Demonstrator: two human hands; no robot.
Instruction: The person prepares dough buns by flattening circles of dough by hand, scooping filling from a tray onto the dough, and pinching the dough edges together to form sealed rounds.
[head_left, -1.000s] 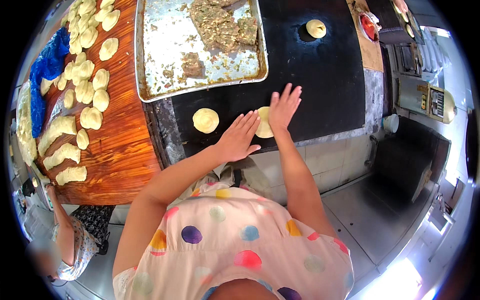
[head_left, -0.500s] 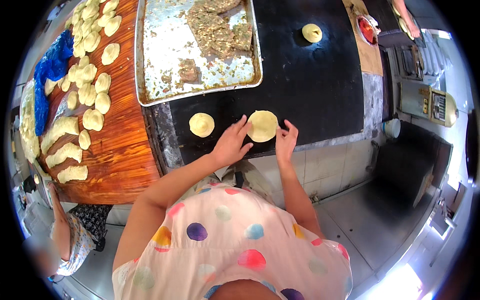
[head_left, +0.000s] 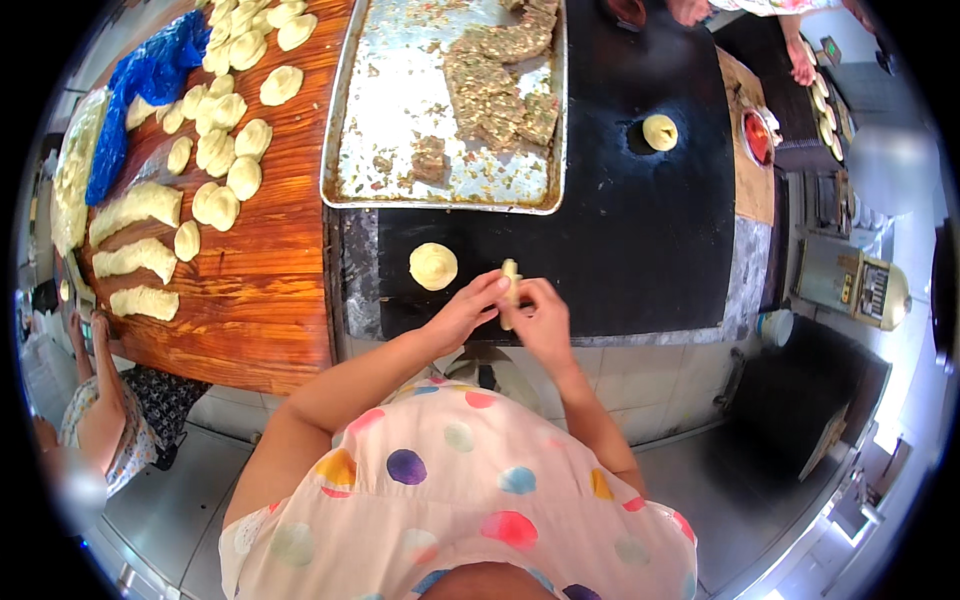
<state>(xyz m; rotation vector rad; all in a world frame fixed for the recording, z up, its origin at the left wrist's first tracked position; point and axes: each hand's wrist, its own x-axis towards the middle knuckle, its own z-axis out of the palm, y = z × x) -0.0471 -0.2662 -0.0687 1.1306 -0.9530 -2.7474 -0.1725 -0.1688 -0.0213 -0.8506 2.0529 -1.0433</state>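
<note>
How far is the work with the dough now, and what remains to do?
Done: many shaped dough pieces lie on the wooden table. In hand: the left hand and right hand hold one flattened dough disc on edge above the black counter. Left: a dough round beside the hands, another farther off, and filling on the metal tray.

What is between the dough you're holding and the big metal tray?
Only bare black griddle lies between the dough piece in both hands and the metal tray, seen in the head view.
</note>
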